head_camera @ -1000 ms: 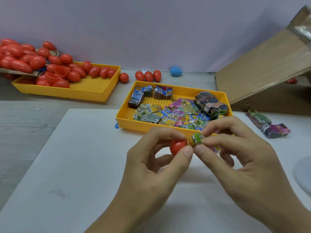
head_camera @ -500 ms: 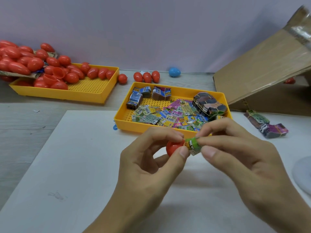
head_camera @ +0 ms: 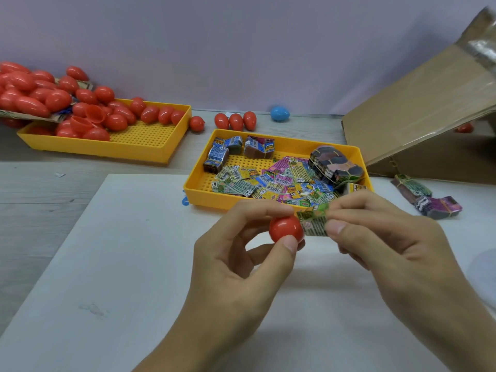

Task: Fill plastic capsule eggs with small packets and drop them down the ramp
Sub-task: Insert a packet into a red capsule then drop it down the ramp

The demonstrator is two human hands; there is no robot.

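Observation:
My left hand (head_camera: pixel 236 267) pinches a red capsule egg half (head_camera: pixel 285 229) between thumb and forefinger, just in front of the packet tray. My right hand (head_camera: pixel 386 251) pinches a small green printed packet (head_camera: pixel 314 222) whose left end meets the open side of the egg half. The yellow packet tray (head_camera: pixel 204 194) behind holds several loose colourful packets and banded bundles. The cardboard ramp (head_camera: pixel 418 114) slopes up at the far right.
A second yellow tray (head_camera: pixel 150 149) at the back left holds several red eggs, with a heap more spilling in from the left. Three red eggs (head_camera: pixel 236 121) and a blue egg (head_camera: pixel 279 114) lie by the wall. Banded packet bundles (head_camera: pixel 426 196) lie right of the packet tray. A white sheet (head_camera: pixel 112 251) covers the table.
Both hands stayed close together in front of the tray. The right hand has turned the green packet, so more of it shows beside the egg half.

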